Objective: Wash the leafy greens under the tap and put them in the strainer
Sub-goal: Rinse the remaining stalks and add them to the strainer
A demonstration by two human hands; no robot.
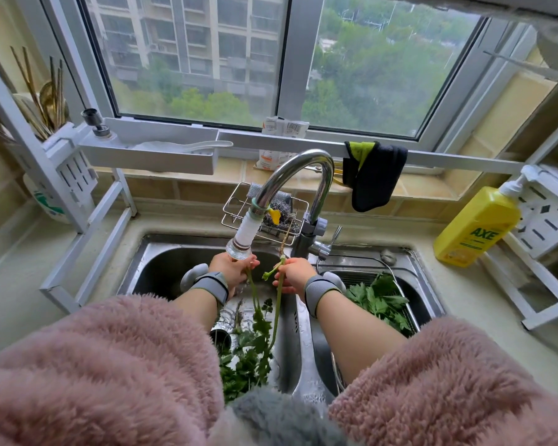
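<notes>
Gripping greens (255,320) stem: left hand (231,268) | right hand (293,273) pinches another, seemingly

The sink (161,262) is wet, shiny stainless steel, and the curved tap (298,175) is polished chrome with a white plastic nozzle. On the right, a fine metal mesh strainer (397,284) holds matt leafy greens (379,300). Far behind the tap, a wire rack (236,201) carries rough steel wool (279,217). A glossy yellow plastic bottle (474,226) stands right; the sleeves (110,365) are fluffy pink fleece.
</notes>
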